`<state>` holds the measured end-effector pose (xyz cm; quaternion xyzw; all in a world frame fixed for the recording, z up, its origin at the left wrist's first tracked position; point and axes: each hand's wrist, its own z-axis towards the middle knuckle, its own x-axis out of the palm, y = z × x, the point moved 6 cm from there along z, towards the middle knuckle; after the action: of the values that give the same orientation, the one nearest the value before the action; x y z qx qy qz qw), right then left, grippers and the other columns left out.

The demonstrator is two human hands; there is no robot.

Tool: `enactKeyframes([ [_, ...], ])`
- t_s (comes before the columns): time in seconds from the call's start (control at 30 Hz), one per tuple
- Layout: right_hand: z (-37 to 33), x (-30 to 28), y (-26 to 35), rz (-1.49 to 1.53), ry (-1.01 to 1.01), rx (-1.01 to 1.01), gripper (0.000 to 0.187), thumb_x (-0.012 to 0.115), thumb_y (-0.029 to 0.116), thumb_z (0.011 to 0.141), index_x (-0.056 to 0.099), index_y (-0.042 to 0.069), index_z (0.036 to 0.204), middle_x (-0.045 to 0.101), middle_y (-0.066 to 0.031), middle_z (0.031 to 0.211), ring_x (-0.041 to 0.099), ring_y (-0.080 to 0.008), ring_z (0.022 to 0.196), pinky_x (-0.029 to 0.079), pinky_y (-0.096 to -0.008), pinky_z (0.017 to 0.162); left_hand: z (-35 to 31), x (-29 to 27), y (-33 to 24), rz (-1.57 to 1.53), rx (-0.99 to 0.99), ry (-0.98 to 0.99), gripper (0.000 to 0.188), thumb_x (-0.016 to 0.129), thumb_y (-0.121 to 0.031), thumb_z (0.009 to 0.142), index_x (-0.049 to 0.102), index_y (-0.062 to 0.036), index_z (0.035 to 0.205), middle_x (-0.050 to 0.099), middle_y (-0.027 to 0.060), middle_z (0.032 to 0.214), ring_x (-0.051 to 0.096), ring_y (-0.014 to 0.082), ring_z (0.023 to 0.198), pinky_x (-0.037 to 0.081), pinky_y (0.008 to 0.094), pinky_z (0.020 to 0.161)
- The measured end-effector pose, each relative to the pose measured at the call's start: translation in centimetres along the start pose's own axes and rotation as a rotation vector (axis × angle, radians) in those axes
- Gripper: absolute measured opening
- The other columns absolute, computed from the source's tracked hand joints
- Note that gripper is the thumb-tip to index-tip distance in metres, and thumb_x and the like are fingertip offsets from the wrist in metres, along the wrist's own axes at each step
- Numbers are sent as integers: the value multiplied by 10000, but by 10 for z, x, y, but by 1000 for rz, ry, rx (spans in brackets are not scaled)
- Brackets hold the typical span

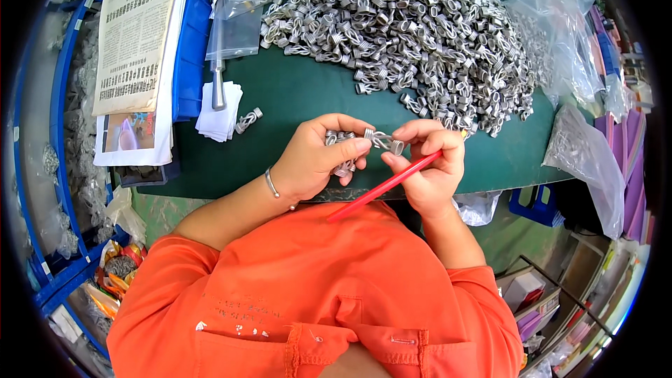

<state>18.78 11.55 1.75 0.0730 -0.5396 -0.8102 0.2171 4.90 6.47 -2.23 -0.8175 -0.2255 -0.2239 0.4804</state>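
My left hand (311,157) is closed around several small silver-grey metal parts with ringed, coil-like ends and looped middles. One of these metal parts (381,141) stretches between both hands. Its left end is between my left thumb and fingers; its right end is at the fingertips of my right hand (435,168). A slim red stick-like tool (381,187) is also in my right hand, lying slantwise across the palm and pointing down toward my body. Both hands are over the near edge of the green table. A single loose metal part (248,120) lies to the left of them.
A big heap of the same metal parts (420,35) covers the far side of the green table (273,80). Left are a blue bin (192,42), newspaper (136,35), white slips (218,126) and a metal-handled tool (218,91). Plastic bags (567,42) edge the right.
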Motion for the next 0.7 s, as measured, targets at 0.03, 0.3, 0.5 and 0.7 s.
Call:
enactKeyframes([
  [0.03, -1, 2, 3, -14, 10, -8, 396, 700, -82, 673, 371, 62, 839, 565, -152, 911, 559, -164, 757, 473, -262, 653, 1, 0, 1, 0, -1, 2, 201, 585, -65, 829, 552, 10, 1012, 600, 91, 819, 554, 120, 589, 448, 223, 453],
  [0.3, 11, 8, 16, -145, 189, -113, 305, 685, -64, 691, 403, 52, 689, 629, -171, 814, 615, -199, 707, 489, -277, 590, 3, -2, 15, -350, -182, 103, 227, 539, -160, 872, 528, -29, 1057, 579, 74, 858, 575, 148, 729, 496, 248, 516],
  [0.5, 33, -27, -18, -950, 63, -28, 247, 688, -9, 676, 447, 28, 716, 598, -124, 746, 557, -286, 640, 454, -350, 568, 5, -11, 10, -362, -169, 57, 123, 536, -124, 803, 533, -70, 913, 549, 55, 847, 562, 168, 765, 496, 295, 544],
  [0.7, 39, -11, -18, -1211, 232, 56, 261, 708, 38, 666, 451, 43, 710, 562, -96, 693, 543, -236, 603, 446, -342, 535, 5, -20, 11, -355, -130, 15, 113, 545, -148, 824, 532, -79, 912, 549, 56, 842, 567, 168, 777, 484, 283, 511],
])
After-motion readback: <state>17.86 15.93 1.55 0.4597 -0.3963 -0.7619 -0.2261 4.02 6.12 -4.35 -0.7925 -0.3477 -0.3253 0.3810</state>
